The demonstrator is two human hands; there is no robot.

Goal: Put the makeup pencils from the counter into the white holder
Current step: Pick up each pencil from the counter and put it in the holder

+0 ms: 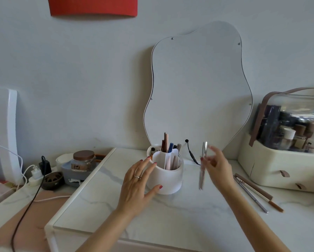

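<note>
We steadied the white holder (pixel 168 176) with our left hand (pixel 137 186), its straight fingers resting against the side. Our right hand (pixel 219 169) pinched a silver pencil (pixel 203 165) upright just beside the holder (blurred, so the exact grip was hard to read). Three more pencils (pixel 254 193) lay on the marble table (pixel 170 211), well apart to the right.

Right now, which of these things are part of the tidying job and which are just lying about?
Job: white holder, steadied by left hand; silver pencil in right hand; pencils on counter.

Lying about: mirror, jar, cosmetics case, charger.
</note>
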